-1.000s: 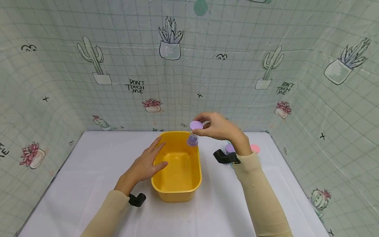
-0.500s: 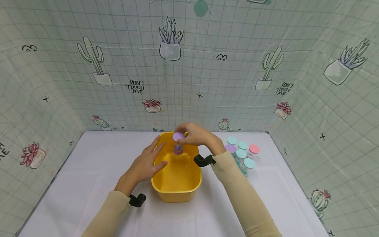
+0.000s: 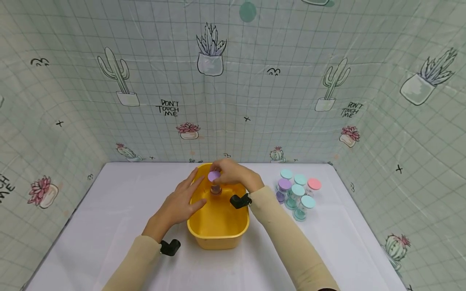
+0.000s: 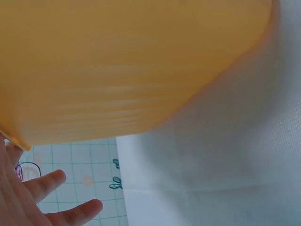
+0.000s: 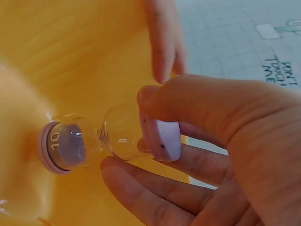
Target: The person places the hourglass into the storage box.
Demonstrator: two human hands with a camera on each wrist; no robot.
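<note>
Inside the yellow plastic basin (image 3: 218, 238), near its far wall, is a sand timer (image 3: 214, 177) with purple caps. My right hand (image 3: 234, 173) holds it by the upper cap between thumb and fingers. In the right wrist view the timer (image 5: 120, 134) has clear glass bulbs, purple sand at one end and a "10" marked there. Whether its lower cap touches the basin floor I cannot tell. Spread fingers of my left hand (image 3: 177, 205) lie over the basin's left rim. The left wrist view shows that hand (image 4: 28, 197) beside the basin's outer wall (image 4: 117, 70).
Right of the basin several more sand timers stand grouped on the white table (image 3: 327, 246): teal-capped ones (image 3: 308, 202), a purple one (image 3: 284, 184) and a pink one (image 3: 314, 184). A patterned cloth (image 3: 233, 93) hangs behind and along both sides.
My right hand has carried the purple sand timer from above the basin's right rim leftward and down into the basin. The left hand has stayed on the rim.
</note>
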